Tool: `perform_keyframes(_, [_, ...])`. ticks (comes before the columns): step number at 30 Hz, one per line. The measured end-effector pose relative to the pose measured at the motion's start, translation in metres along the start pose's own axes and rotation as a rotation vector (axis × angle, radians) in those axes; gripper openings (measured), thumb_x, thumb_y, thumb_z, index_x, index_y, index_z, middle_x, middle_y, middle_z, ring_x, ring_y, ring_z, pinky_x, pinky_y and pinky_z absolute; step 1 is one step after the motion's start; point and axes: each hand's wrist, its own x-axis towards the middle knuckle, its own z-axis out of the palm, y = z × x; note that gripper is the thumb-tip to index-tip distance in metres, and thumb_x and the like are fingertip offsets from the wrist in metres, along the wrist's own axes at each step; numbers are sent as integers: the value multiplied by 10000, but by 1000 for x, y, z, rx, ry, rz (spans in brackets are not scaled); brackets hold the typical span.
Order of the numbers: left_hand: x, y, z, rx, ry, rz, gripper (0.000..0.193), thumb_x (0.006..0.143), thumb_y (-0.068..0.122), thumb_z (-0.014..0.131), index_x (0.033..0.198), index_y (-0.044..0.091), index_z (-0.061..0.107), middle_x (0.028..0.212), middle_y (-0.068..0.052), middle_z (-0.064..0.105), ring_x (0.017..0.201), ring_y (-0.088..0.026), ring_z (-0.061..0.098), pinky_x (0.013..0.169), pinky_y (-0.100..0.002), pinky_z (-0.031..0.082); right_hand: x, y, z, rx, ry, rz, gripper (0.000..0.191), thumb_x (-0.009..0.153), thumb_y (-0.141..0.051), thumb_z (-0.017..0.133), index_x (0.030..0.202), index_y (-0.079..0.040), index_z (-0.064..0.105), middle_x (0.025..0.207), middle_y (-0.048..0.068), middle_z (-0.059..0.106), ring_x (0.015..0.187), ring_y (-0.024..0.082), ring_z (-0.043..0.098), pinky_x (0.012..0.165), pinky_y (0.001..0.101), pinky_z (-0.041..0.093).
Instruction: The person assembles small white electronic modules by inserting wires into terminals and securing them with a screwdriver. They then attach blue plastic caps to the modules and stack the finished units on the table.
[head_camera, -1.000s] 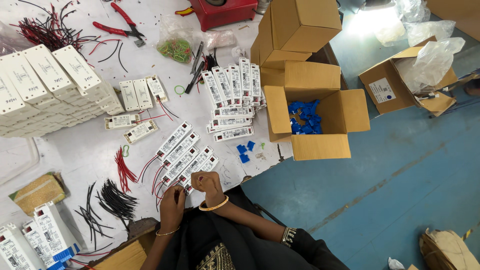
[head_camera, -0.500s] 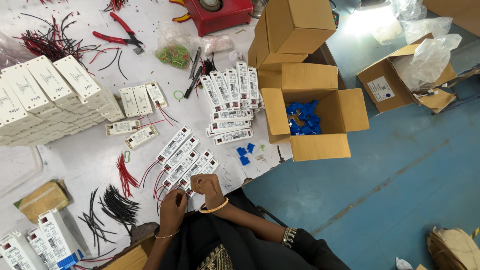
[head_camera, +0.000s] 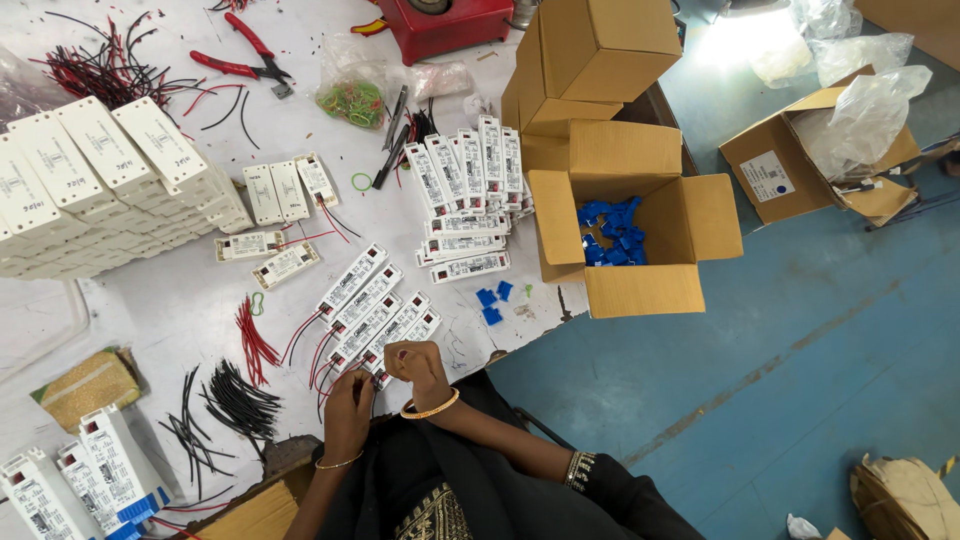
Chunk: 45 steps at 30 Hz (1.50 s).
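Observation:
My left hand (head_camera: 350, 398) and my right hand (head_camera: 417, 366) meet at the near edge of the white table (head_camera: 180, 300). Both close on the near end of a white oblong module (head_camera: 398, 340), the last one in a slanted row of several like it (head_camera: 362, 296). The fingers hide the module's end and whatever small part is between them. Red and black wires (head_camera: 300, 340) trail from the row's left side. Both wrists wear a thin gold bangle.
Stacks of white modules (head_camera: 110, 190) fill the far left, with more (head_camera: 465, 195) near an open cardboard box of blue parts (head_camera: 612, 232). Loose red wires (head_camera: 255, 340), black wires (head_camera: 235, 400), red pliers (head_camera: 245, 60), a bag of green bands (head_camera: 352, 100) and a red machine (head_camera: 445, 25) are also there.
The hands stay at the same module with only small finger movements. The view has shifted slightly.

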Motion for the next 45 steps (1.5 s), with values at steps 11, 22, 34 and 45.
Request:
perform_keyframes(11, [-2,12,-5,-53,47,90,165,945,146,643,975,-14,672,857,-141,697,721,-249,677,691,-361,529,-7,30,-12,34,-8,-68,278,950,-57,382,697,-37,266,664,32,349,603,119,288,577,293,265])
perform_keyframes(22, [-3,6,-3,0,146,115,127,868,119,713,922,7,689,861,-170,700,771,-335,685,711,-407,537,-7,55,-38,14,33,-83,389,997,-154,417,647,-63,275,628,48,352,598,141,315,583,321,254])
perform_keyframes(34, [-9,11,-6,-30,164,61,148,831,109,740,917,-3,696,833,-157,703,723,-289,698,685,-380,552,5,4,-4,13,-3,-69,393,969,-161,366,614,-48,242,597,83,325,591,178,313,584,335,259])
perform_keyframes(45, [-12,8,2,111,154,132,132,907,146,689,939,19,677,852,-159,687,756,-338,666,681,-431,522,-4,4,-11,28,15,-60,384,960,-150,375,620,-44,231,598,90,323,593,178,304,593,338,265])
